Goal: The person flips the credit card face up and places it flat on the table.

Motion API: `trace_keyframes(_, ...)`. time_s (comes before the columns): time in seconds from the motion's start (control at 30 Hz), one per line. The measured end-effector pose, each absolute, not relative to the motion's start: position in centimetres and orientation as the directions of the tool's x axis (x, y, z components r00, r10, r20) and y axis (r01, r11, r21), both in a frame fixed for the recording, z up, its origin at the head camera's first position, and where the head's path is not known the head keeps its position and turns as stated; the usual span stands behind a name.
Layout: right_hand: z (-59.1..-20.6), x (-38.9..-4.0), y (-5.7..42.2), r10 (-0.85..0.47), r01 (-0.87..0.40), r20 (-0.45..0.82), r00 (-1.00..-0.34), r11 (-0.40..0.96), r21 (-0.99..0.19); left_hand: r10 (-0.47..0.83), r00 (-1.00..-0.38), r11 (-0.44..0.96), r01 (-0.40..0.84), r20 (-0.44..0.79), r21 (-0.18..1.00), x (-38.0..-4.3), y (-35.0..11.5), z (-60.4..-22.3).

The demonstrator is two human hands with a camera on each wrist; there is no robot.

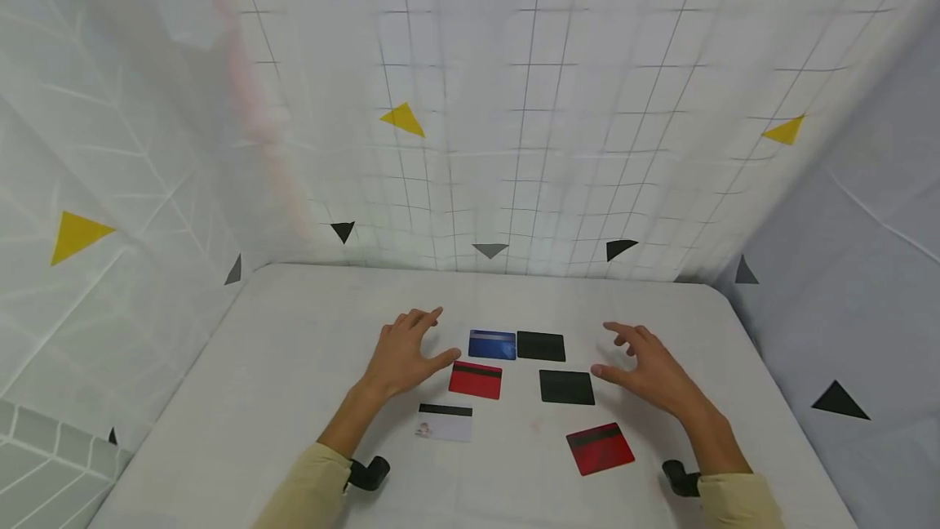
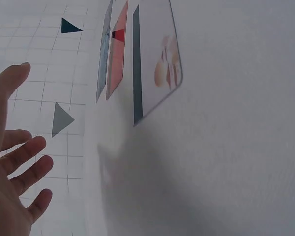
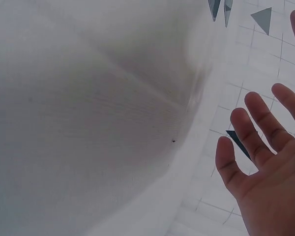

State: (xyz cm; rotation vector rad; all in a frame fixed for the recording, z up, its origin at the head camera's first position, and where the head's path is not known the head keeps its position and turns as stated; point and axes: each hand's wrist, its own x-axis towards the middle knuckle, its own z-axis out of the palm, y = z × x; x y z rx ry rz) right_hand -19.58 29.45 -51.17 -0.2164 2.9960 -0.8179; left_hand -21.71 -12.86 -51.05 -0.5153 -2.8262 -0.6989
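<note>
Several cards lie flat on the white table. My left hand hovers with fingers spread, its thumb near the red card and the blue card. Below them is a white card with a dark stripe; the left wrist view shows a printed picture on this white card. My right hand is held above the table, thumb tip close to a black card. Another black card sits beside the blue one. Nearer the front right, a second red card lies tilted. Neither hand holds anything.
The white table has rounded far corners. White cloth walls with grid lines, yellow triangles and dark triangles stand behind and at the sides. Black wrist devices are worn at both cuffs.
</note>
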Motion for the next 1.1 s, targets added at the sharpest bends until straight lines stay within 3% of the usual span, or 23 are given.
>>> trace_keyframes(1.1, -51.6, -17.6, 29.1, -0.185, -0.080, -0.113, -0.976, 0.792, -0.605, 0.457, -0.872, 0.757, 0.486, 0.176, 0.437, -18.5, -7.3, -50.5)
